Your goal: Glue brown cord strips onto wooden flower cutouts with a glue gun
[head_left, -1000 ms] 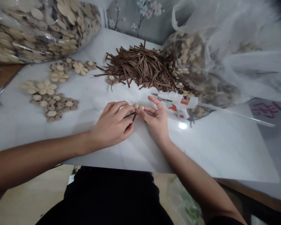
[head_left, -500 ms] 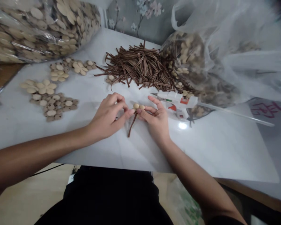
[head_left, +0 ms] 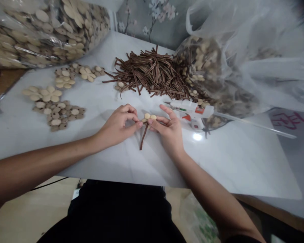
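A small beige flower-shaped piece (head_left: 147,116) with rounded petals is at the middle of the table, between my hands. My right hand (head_left: 168,128) pinches its right side with the thumb in front, while the index finger points up and away. My left hand (head_left: 120,123) has thumb and fingertips closed at the left petal. From under the flower a narrow brown strip (head_left: 143,136) with a light stitched line hangs toward me. Fingers hide the flower's lower part and how the strip joins it.
A white glue gun (head_left: 192,109) with a long clear glue stick lies right of my right hand. Behind is a heap of brown strips (head_left: 152,72). Flower pieces (head_left: 57,114) lie at left. Bulging plastic bags of pieces stand at back left (head_left: 48,37) and right (head_left: 230,67).
My left fingers have shifted slightly left and down, and the flower's left petal now shows between my fingertips. The strip still hangs below. My right hand stays nearly in place.
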A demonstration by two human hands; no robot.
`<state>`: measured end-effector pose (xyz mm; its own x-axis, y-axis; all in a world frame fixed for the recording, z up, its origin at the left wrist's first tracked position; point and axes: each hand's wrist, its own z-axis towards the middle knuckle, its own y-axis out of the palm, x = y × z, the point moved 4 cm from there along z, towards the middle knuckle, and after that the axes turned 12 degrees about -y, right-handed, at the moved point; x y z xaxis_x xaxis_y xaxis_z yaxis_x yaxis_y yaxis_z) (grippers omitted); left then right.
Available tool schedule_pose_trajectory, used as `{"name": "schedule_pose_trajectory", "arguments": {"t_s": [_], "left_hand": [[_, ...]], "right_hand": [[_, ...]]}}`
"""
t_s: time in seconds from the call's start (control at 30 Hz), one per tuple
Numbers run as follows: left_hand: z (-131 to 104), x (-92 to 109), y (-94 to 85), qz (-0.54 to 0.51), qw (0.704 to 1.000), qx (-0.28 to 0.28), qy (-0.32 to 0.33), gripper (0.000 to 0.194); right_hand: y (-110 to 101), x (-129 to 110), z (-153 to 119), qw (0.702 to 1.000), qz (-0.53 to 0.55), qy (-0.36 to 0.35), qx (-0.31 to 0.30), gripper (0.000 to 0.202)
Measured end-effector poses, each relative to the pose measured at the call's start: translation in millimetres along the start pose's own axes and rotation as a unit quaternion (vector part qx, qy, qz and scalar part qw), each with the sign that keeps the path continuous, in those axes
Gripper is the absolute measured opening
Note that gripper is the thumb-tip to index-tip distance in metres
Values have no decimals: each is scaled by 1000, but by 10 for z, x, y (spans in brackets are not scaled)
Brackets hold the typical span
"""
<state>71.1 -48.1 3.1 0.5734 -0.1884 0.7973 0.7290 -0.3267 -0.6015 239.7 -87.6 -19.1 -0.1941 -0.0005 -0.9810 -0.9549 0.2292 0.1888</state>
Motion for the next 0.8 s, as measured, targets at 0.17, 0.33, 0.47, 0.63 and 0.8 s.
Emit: {"name": "schedule_pose_trajectory", "arguments": {"t_s": [0.17,0.33,0.47,0.63,0.8], "left_hand": [[2,-2,13,36,999,12,10,15],[23,0,50,17,1000,-9,3,23],[37,7,48,-41,999,-28,-12,19],[46,-9,52,-91,993,-58,-51,19],[49,-18,54,-114,990,-64,-57,19]], "right_hand": [[3,-7,-9,1000,-9,2,1,75],[11,-10,-22,1000,-16,5,-4,77],[27,-15,-28,1000,2,14,-12,84],[45,-31,-28,999,25,33,-21,93],[34,-9,-26,998,35,46,-38,89]]}}
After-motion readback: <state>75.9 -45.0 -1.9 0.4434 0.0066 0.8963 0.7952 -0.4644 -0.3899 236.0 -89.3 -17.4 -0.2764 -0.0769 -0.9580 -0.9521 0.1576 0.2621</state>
